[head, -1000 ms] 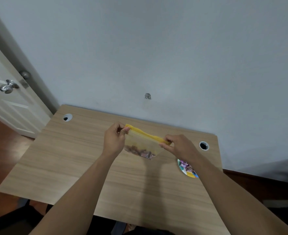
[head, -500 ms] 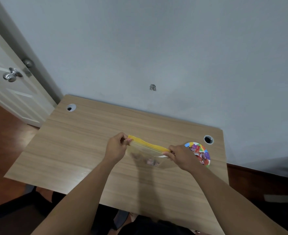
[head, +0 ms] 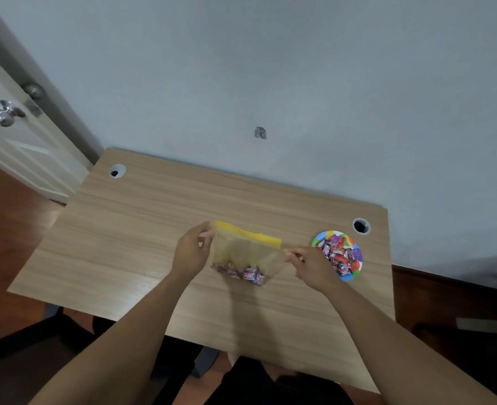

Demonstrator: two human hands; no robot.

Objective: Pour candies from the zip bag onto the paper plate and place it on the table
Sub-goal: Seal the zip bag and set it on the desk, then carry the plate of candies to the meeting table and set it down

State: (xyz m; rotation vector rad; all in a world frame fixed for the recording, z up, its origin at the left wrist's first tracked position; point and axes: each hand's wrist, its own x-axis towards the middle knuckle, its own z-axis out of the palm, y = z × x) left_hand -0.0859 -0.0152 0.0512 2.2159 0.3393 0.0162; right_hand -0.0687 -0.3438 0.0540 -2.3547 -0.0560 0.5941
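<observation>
A clear zip bag (head: 246,254) with a yellow zip strip lies flat on the wooden table (head: 142,229), and several wrapped candies are bunched at its near edge. My left hand (head: 191,252) pinches the bag's top left corner, where the yellow strip starts. My right hand (head: 310,267) has its fingertips on the bag's right edge. To the right of my right hand, the colourful paper plate (head: 320,238) rests on the table with a heap of purple and red candies (head: 339,254) on it.
The table stands against a grey wall, with a cable hole at the back left (head: 117,171) and another at the back right (head: 360,226), just behind the plate. A white door with a metal knob (head: 5,115) is at the far left.
The bag has come down from the air and now lies flat on the table. Both hands came down with it, and the plate has come out from behind my right hand.
</observation>
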